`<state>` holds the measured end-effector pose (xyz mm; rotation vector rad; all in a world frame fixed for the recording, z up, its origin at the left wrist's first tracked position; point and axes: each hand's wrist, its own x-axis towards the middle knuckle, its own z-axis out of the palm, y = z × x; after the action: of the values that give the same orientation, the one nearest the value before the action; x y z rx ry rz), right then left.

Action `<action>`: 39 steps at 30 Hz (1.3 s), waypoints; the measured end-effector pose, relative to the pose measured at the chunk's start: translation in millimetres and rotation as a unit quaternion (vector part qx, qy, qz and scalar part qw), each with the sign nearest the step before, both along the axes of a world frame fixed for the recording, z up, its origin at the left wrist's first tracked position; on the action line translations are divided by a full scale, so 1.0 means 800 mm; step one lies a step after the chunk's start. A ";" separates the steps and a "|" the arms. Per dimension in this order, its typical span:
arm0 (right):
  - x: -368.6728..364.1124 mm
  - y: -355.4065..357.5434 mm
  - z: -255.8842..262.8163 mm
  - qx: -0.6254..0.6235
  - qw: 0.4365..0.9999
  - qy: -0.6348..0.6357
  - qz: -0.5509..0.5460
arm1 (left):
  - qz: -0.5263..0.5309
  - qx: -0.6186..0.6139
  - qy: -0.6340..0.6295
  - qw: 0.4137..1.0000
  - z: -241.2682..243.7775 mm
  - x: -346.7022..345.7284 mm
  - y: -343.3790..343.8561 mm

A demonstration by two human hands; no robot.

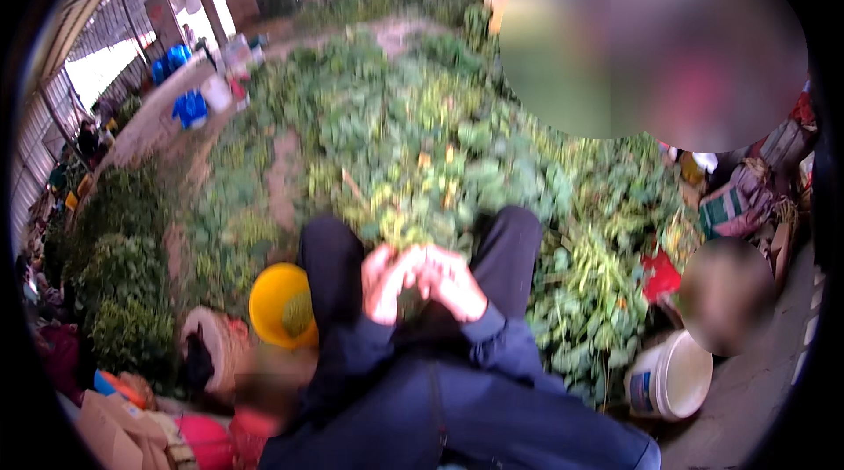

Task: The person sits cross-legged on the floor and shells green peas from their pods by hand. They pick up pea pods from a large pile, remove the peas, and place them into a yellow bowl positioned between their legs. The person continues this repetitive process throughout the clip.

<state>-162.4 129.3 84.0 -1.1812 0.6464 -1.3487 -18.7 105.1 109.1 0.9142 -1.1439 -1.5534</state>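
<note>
My left hand and my right hand meet between my knees, fingertips brought together. Motion blur hides whether anything is pinched between them. Just beyond the hands lie cut leafy green plants with pale green pods, spread thickly over the floor. Beside my left knee stands a yellow bucket, holding a small heap of green pieces, perhaps shelled beans. To the right of my right knee is a pile of green pods and leaves.
A white plastic bucket lies tilted at the lower right, near a red object. Sacks are at the right edge. Cardboard boxes sit lower left. Blurred areas cover people nearby. Blue containers stand farther left.
</note>
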 end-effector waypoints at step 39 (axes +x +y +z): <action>-0.020 -0.042 -0.045 0.064 0.988 0.039 -0.132 | -0.068 0.152 0.294 0.941 -0.111 0.039 -0.032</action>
<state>-178.6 95.8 47.7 -1.0755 0.9579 -1.4611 12.4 79.4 20.3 0.5031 -0.5552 -1.9756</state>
